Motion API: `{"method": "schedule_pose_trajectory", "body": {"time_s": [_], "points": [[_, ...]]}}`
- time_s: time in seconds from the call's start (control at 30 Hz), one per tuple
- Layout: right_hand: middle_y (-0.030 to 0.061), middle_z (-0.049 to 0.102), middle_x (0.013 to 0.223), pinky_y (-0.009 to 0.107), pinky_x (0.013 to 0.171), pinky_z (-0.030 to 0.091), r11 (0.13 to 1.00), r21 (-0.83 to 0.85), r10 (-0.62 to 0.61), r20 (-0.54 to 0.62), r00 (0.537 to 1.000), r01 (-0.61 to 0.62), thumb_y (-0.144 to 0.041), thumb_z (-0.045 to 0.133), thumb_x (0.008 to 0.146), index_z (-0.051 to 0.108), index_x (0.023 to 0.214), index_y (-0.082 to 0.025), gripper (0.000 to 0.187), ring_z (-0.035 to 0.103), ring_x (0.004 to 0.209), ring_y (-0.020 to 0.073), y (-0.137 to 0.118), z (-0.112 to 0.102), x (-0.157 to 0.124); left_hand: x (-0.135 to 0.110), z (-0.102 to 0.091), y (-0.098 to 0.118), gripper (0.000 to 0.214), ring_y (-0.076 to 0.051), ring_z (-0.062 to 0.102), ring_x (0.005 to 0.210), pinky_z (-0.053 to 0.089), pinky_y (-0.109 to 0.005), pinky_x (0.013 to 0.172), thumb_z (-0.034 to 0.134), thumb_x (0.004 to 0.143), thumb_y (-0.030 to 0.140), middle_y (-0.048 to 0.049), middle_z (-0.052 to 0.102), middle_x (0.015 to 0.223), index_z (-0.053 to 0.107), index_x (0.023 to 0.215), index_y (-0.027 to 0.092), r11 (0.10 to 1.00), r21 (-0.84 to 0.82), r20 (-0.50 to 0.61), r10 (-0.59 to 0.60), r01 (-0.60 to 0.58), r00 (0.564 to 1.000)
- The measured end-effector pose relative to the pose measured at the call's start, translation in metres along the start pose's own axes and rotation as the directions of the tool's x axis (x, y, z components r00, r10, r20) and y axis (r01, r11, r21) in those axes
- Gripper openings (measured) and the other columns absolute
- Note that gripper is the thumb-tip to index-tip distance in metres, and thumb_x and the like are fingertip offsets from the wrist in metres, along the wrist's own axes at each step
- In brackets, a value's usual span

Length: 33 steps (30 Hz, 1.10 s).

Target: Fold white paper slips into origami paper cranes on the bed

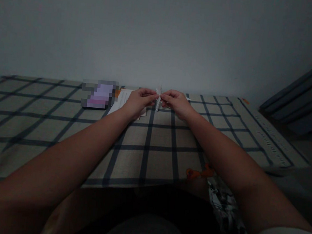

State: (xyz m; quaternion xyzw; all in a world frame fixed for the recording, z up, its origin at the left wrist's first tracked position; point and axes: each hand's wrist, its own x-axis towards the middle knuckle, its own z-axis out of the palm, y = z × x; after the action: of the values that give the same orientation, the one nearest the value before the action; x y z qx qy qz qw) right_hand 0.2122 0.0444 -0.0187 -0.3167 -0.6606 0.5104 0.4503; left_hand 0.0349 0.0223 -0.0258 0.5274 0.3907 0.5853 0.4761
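White paper [157, 103] between opposing fingers [167, 97]

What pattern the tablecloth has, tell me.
The tablecloth has a dark-blue check on beige, best in the head view.

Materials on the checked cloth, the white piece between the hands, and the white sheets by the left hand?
Checked cloth: woven fabric, matte, maybe cotton or linen blend; fine texture and slightly wavy stripes.
White piece: probably paper, thin and creased-looking; too small and dim to rule out plastic film.
White sheets: likely paper, matte; thin, flat, straight-edged.
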Motion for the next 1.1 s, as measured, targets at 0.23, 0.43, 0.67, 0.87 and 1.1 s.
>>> {"method": "schedule_pose_trajectory", "body": {"time_s": [0.23, 0.43, 0.67, 0.87, 1.1], "points": [[-0.0007, 0.064, 0.073, 0.023, 0.065, 0.048, 1.0, 0.014, 0.002, -0.024, 1.0, -0.002, -0.04, 0.075, 0.076, 0.063, 0.08, -0.018, 0.025, 0.058, 0.065, 0.0092, 0.001, -0.001, 0.001, -0.004, 0.0, 0.003, 0.035, -0.015, 0.065, 0.073, 0.054, -0.031, 0.075, 0.086, 0.06, 0.041, -0.0063, 0.073, 0.082, 0.074, 0.08, 0.015, 0.997, 0.067, -0.021, 0.041, -0.039, 0.999], [-0.0014, 0.063, 0.07, 0.023, 0.063, 0.048, 1.0, -0.017, -0.012, -0.049, 0.999, 0.011, -0.042, 0.076, 0.075, 0.06, 0.076, -0.018, 0.028, 0.057, 0.064, 0.0096, -0.002, 0.001, -0.001, -0.008, 0.001, 0.003, 0.033, -0.019, 0.067, 0.081, 0.054, -0.032, 0.079, 0.076, 0.073, 0.046, -0.0077, 0.076, 0.089, 0.078, 0.09, 0.018, 0.955, 0.259, 0.048, 0.139, -0.147, 0.989], [0.0001, 0.063, 0.071, 0.024, 0.063, 0.047, 0.991, -0.116, -0.066, -0.056, 0.996, 0.059, -0.041, 0.076, 0.075, 0.063, 0.077, -0.017, 0.027, 0.056, 0.065, 0.0103, -0.005, 0.0, -0.002, -0.013, 0.0, 0.01, 0.026, -0.022, 0.068, 0.093, 0.05, -0.035, 0.091, 0.077, 0.073, 0.04, -0.0085, 0.076, 0.095, 0.08, 0.089, 0.02, 0.865, 0.428, 0.098, 0.244, -0.263, 0.965], [0.0005, 0.064, 0.073, 0.026, 0.068, 0.051, 0.992, -0.089, -0.093, -0.052, 0.994, 0.088, -0.043, 0.073, 0.077, 0.064, 0.079, -0.017, 0.027, 0.059, 0.069, 0.0116, -0.003, -0.001, 0.001, -0.004, 0.0, -0.001, 0.03, -0.019, 0.068, 0.078, 0.056, -0.034, 0.078, 0.075, 0.073, 0.044, -0.0072, 0.075, 0.087, 0.078, 0.089, 0.018, 0.953, 0.263, 0.041, 0.144, -0.149, 0.989], [-0.0007, 0.064, 0.073, 0.026, 0.069, 0.053, 0.997, -0.028, -0.074, -0.035, 0.997, 0.073, -0.034, 0.072, 0.078, 0.061, 0.085, -0.018, 0.02, 0.061, 0.067, 0.0107, 0.004, -0.001, 0.003, -0.003, 0.003, 0.0, 0.032, -0.014, 0.067, 0.063, 0.058, -0.029, 0.067, 0.078, 0.067, 0.025, -0.0027, 0.07, 0.074, 0.069, 0.096, 0.015, 0.994, 0.088, -0.031, 0.067, -0.064, 0.997]]}}
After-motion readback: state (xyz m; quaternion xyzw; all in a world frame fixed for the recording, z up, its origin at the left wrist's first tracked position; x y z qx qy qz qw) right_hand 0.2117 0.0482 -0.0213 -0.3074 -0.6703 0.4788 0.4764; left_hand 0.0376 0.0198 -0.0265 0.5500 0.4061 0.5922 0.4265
